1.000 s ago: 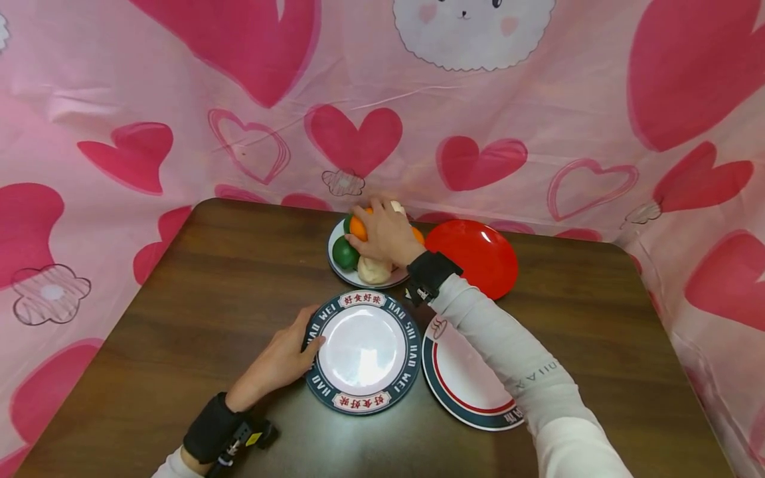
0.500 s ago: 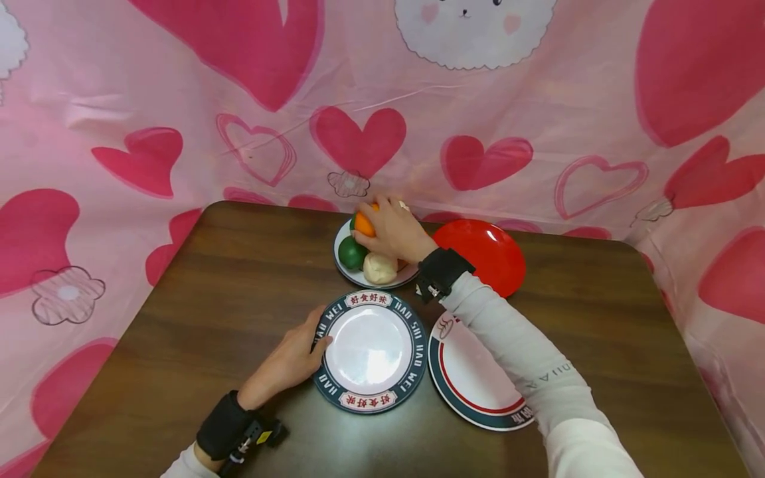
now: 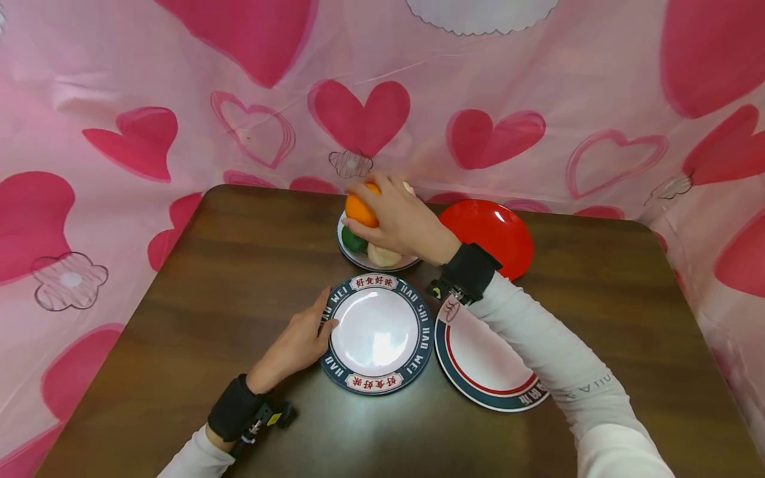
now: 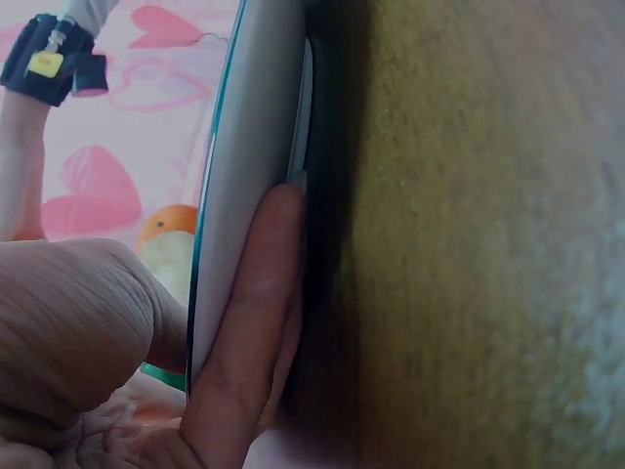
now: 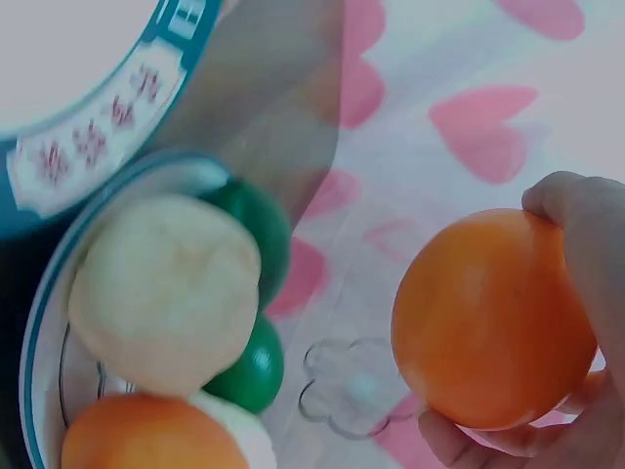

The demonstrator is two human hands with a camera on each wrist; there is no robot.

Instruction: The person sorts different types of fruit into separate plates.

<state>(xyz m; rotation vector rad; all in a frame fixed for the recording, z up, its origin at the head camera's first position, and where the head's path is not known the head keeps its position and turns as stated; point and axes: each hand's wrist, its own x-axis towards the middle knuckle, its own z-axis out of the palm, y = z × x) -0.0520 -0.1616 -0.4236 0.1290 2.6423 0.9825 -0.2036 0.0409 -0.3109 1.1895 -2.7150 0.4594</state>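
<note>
My right hand [image 3: 406, 216] grips an orange [image 5: 493, 322], thumb and fingers around its sides, above the fruit plate [image 5: 49, 342] at the back of the table. On that plate are a pale round item [image 5: 166, 293] of unclear kind, dark green round fruits [image 5: 256, 366] and a second orange [image 5: 151, 435]. Nearer, my left hand [image 3: 299, 338] pinches the left rim of a white plate [image 3: 370, 325] with a dark blue lettered border, thumb on top. In the left wrist view, a finger [image 4: 259, 293] lies under the plate's edge.
A red plate [image 3: 490, 232] stands at the back right. Below it, a white plate [image 3: 484, 358] with a red ring and dark border lies partly under my right sleeve [image 3: 538, 332]. A pink heart-patterned cloth [image 3: 239, 53] hangs behind the wooden table [image 3: 179, 312].
My right hand has lifted the orange off the fruit plate and drawn slightly back. The left hand keeps hold of the lettered plate. The head view has tilted downward a little.
</note>
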